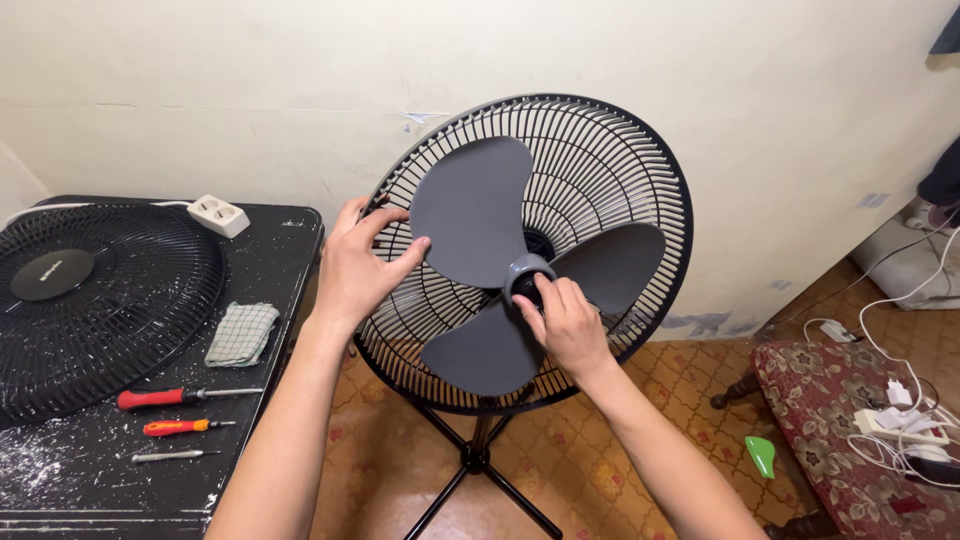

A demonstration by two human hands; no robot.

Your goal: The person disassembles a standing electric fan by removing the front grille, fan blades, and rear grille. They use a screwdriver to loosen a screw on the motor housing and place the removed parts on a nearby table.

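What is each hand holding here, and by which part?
The left hand grips the edge of the upper grey fan blade, thumb on its front. The right hand pinches the round hub cap at the blades' centre with its fingertips.

A single view, from a camera worn on the person's head; it looks forward and slightly down, close in, at arm's reach from the standing fan's rear grille [610, 170] at frame centre; the black tabletop [270, 290] fills the lower left; the tiled floor [600, 460] runs along the bottom; the pale wall [250, 90] spans the top.
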